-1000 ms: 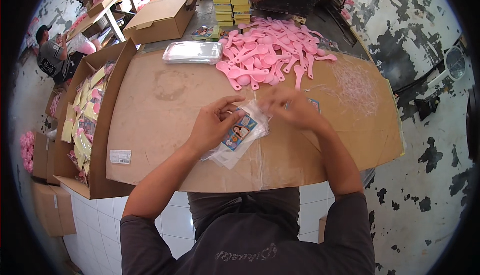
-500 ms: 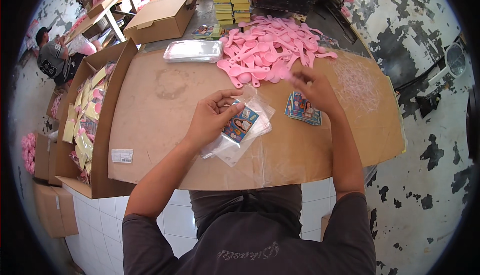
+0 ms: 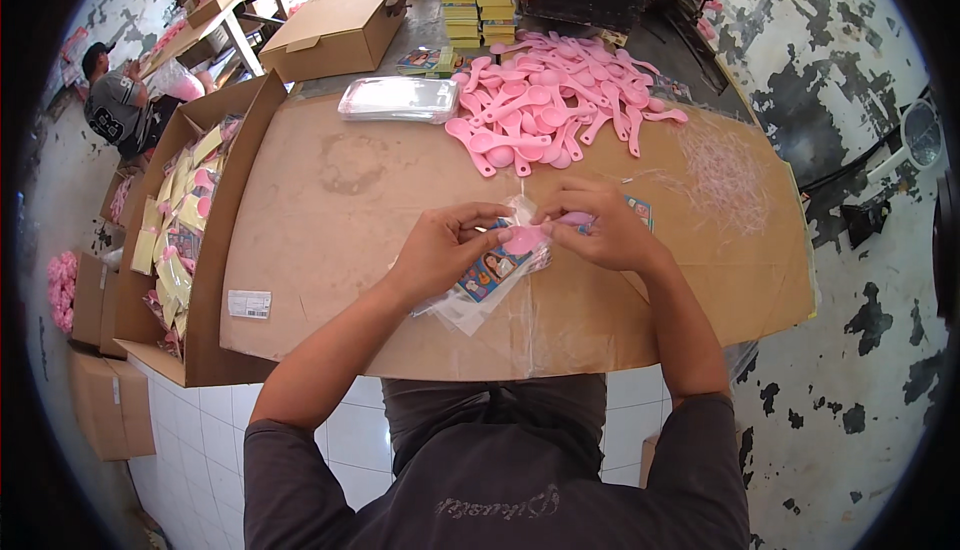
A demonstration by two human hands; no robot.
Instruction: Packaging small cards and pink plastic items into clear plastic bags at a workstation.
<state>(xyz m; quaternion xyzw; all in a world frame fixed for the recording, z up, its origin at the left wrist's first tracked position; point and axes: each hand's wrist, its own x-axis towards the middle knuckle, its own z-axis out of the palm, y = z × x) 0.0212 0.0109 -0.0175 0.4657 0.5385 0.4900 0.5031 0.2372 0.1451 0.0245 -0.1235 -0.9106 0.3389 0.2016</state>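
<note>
My left hand (image 3: 455, 247) pinches the upper edge of a clear plastic bag (image 3: 462, 312) that lies over more such bags. Inside or under its film shows a blue printed card (image 3: 493, 272). My right hand (image 3: 597, 225) grips a pink plastic scoop (image 3: 524, 240) by its handle, its bowl at the bag's mouth between both hands. Whether the bowl is fully inside the bag I cannot tell. Partly hidden behind my right hand is a stack of blue cards (image 3: 640, 212). Beyond my hands spreads a large heap of pink scoops (image 3: 545, 100).
A stack of clear bags (image 3: 398, 100) lies left of the heap. At the left stands an open carton (image 3: 205, 290) of filled packets. Stacked cards (image 3: 478, 0) and a closed box (image 3: 330, 30) stand behind. Plastic strands (image 3: 725, 175) lie at right. A person (image 3: 115, 100) sits far left.
My right hand has come from the scoop heap to the bag at my left hand, bringing a pink scoop. My left hand still holds the bag.
</note>
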